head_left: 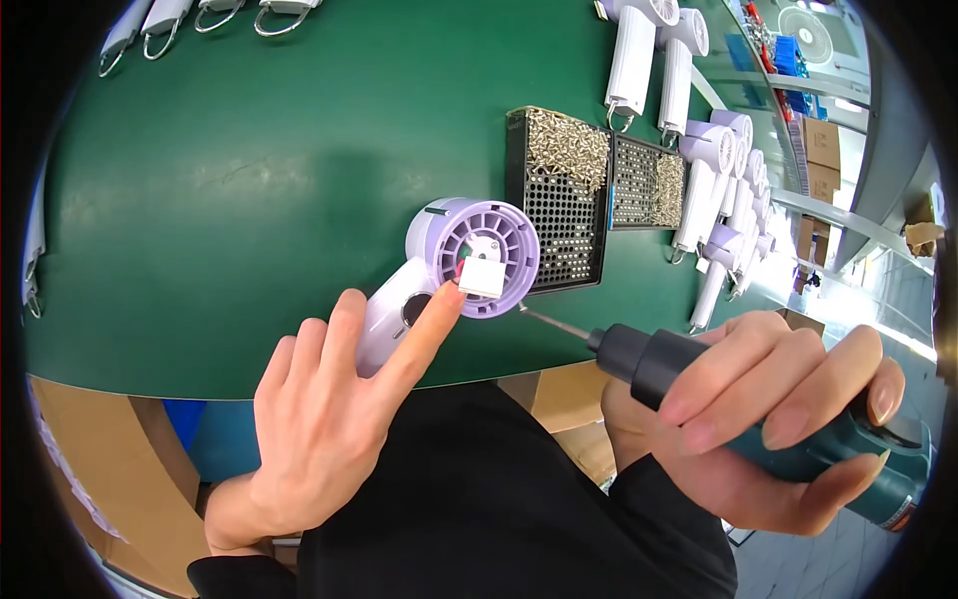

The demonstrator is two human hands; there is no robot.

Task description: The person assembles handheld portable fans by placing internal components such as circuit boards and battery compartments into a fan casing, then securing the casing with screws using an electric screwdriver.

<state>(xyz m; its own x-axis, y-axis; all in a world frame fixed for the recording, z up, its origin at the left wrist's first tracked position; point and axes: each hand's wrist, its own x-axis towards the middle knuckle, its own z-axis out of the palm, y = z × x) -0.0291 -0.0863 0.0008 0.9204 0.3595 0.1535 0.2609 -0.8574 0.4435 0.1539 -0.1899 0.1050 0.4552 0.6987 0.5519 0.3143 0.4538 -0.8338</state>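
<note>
A handheld fan (366, 329) in white and lilac lies on the green table, its round lilac head tilted up and showing a ring of slots. Inside that head sits a small white square piece (482, 279). My left hand (321, 419) is over the fan's handle with fingers apart, the index fingertip touching the lower left of the square piece; its thumb is hidden. Gripped in my right hand (773, 424) is a dark green and black electric screwdriver (644, 361). Its thin bit points left, with what looks like a small screw at the tip, just beside the fan head's lower right rim.
Two black screw trays (559, 230), partly filled with small screws, stand right of the fan head. More handheld fans (709, 190) crowd the table's right side. White handles with metal loops (284, 12) lie at the far left. Cardboard boxes (105, 449) stand below the near edge.
</note>
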